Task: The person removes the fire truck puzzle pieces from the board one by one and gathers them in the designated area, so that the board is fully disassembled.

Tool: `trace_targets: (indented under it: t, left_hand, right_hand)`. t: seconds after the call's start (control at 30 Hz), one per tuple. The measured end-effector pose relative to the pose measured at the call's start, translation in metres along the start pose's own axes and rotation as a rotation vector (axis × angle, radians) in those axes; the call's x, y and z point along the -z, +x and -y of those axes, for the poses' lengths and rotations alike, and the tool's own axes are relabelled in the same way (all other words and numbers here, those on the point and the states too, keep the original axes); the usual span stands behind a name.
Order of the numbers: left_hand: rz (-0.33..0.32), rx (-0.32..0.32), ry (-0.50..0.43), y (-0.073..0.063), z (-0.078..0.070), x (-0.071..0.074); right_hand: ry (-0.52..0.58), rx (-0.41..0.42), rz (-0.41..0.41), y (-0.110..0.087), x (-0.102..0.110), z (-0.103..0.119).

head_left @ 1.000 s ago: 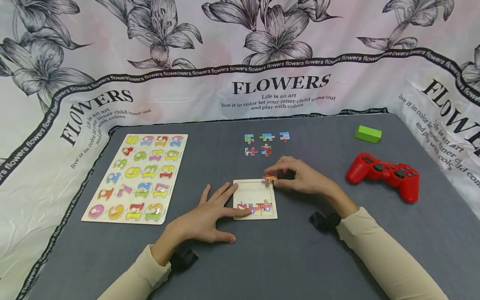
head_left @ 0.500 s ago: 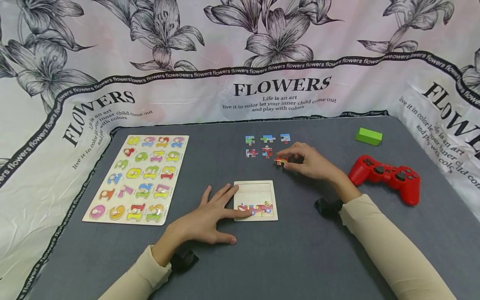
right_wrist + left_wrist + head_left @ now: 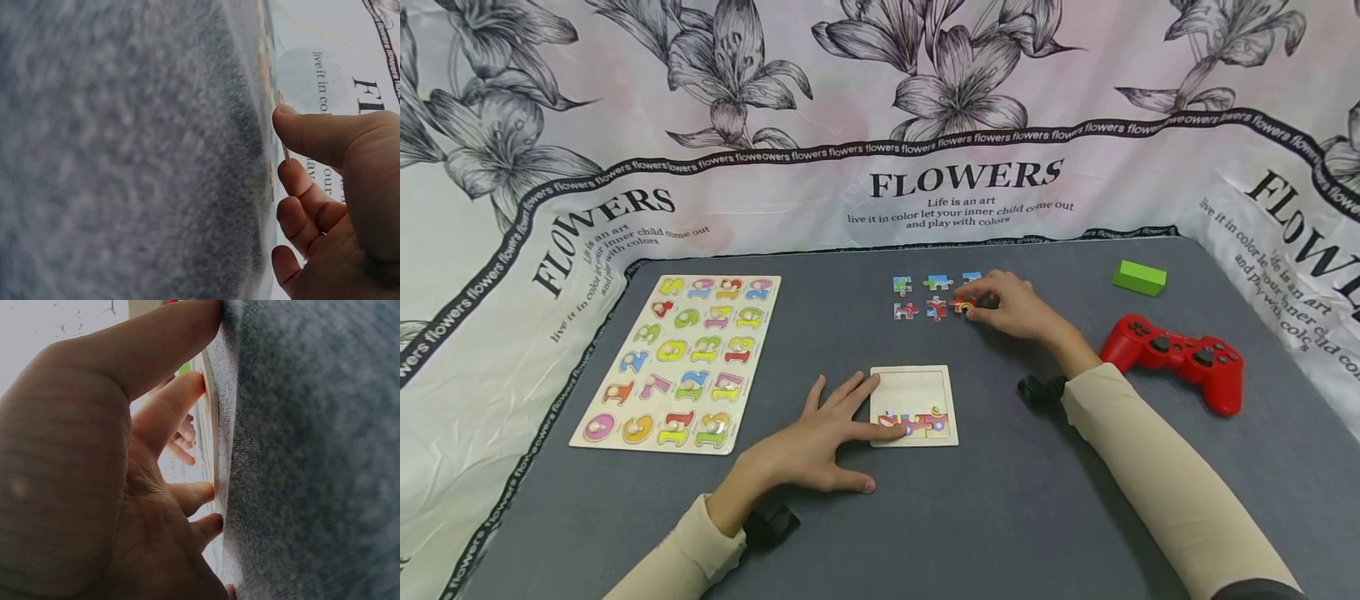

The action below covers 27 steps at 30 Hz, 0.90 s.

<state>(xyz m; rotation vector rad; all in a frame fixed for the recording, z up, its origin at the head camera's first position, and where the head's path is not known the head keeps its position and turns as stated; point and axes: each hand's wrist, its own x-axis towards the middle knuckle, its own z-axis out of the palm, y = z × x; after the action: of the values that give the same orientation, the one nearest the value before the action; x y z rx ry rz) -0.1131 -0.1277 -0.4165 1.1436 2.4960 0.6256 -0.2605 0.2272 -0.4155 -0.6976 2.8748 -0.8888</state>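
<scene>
My right hand (image 3: 1011,307) pinches a red and yellow jigsaw piece (image 3: 964,306) between thumb and fingers, at the right end of the lower row of loose pieces. In the right wrist view the held jigsaw piece (image 3: 285,147) shows edge-on at the thumb tip. Several other jigsaw pieces (image 3: 937,283) lie in two rows to its left and behind it. My left hand (image 3: 816,442) lies spread, fingertips on the left side of a wooden puzzle tray (image 3: 913,387). Joined red jigsaw pieces (image 3: 934,423) line the tray's bottom, partly under the index finger.
A number board (image 3: 677,362) with coloured digits lies at the left. To the right are a red game controller (image 3: 1176,358) and a green block (image 3: 1139,277). A flower-printed cloth (image 3: 962,200) rises behind the grey table.
My right hand has moved from the tray's top right corner away to the loose pieces, carrying the red and yellow jigsaw piece. My left hand has stayed on the tray.
</scene>
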Motion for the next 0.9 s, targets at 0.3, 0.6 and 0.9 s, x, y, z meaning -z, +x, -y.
trace_targets:
  t: [0.3,0.6,0.9]
  left_hand:
    - [0.002,0.007,-0.005,-0.0006,-0.0004,0.0003]
    - [0.001,0.004,-0.009,-0.0007,-0.0013,0.0004]
    - [0.002,0.003,-0.011,-0.0009,0.0004,0.0004]
  right_hand:
    - [-0.017,-0.014,0.025,-0.0011,0.0015,-0.0027]
    - [0.020,-0.046,0.034,-0.0049,0.0051,-0.0067]
    - [0.040,-0.040,0.026,-0.0042,0.0037,-0.0095]
